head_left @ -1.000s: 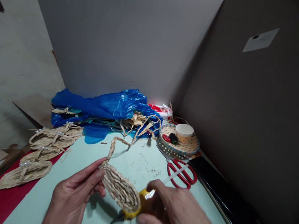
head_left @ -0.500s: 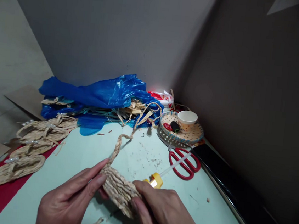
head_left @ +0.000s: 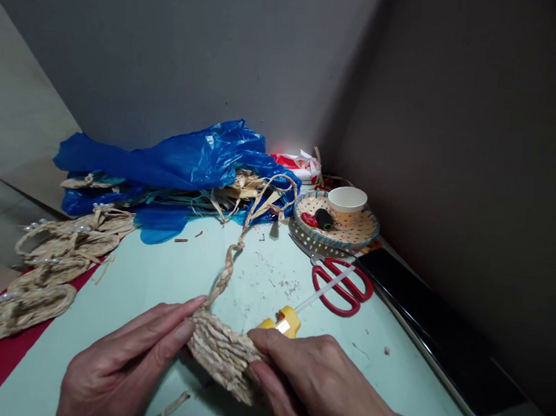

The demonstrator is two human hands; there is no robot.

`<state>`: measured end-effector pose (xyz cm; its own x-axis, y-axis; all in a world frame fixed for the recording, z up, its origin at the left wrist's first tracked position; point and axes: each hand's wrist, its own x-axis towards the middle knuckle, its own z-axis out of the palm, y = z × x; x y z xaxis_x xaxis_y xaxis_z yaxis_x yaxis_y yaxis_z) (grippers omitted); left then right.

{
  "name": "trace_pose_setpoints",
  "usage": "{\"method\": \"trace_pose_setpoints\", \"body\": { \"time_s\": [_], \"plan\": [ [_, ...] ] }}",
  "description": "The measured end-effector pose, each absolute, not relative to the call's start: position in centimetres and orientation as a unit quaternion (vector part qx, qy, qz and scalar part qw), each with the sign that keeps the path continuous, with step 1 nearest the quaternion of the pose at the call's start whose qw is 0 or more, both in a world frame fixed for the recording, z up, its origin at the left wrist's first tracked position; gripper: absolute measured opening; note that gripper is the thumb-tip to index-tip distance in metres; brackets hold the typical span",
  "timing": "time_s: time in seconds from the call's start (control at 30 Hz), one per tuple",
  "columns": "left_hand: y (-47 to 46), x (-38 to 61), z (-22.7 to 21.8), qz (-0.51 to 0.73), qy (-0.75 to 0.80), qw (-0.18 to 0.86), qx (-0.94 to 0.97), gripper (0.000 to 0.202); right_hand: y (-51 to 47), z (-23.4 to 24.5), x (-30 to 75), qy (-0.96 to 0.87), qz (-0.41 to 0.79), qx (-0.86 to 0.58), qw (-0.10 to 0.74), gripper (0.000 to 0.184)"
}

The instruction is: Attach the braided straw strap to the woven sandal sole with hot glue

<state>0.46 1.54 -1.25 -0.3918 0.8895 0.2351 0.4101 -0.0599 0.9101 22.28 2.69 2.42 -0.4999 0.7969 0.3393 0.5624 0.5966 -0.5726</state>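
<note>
My left hand [head_left: 122,367] and my right hand [head_left: 318,391] both pinch a flat woven straw sole [head_left: 220,354] held just above the pale green table [head_left: 161,275]. A braided straw cord [head_left: 230,262] runs from the sole's far end up toward the straw pile. A yellow glue gun [head_left: 282,321] lies on the table right behind my right hand, with a clear glue stick pointing toward the scissors.
Red-handled scissors [head_left: 342,284] lie to the right. A woven tray [head_left: 335,230] holds a paper cup [head_left: 346,204] and thread spools. A blue plastic bag [head_left: 178,164] with straw sits at the back. Finished straw sandals [head_left: 48,263] lie left on red cloth. A black strip [head_left: 434,330] edges the right.
My right hand has let go of the yellow glue gun, which now lies on the table, and has taken hold of the woven sole. The view has tilted down a little.
</note>
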Motion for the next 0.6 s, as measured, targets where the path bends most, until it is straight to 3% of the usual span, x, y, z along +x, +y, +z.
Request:
{"method": "trace_pose_setpoints", "body": {
  "time_s": [0.2,0.6],
  "plan": [
    [1.2,-0.2,-1.3,0.476,0.658,0.161,0.561,0.022,3.3,2.5,22.7,-0.837,0.234,-0.408,0.281,0.035],
    [1.4,-0.9,-2.0,0.454,0.661,0.166,0.574,0.015,2.9,2.2,23.5,-0.806,0.315,-0.449,0.220,0.031]
  ]
}}
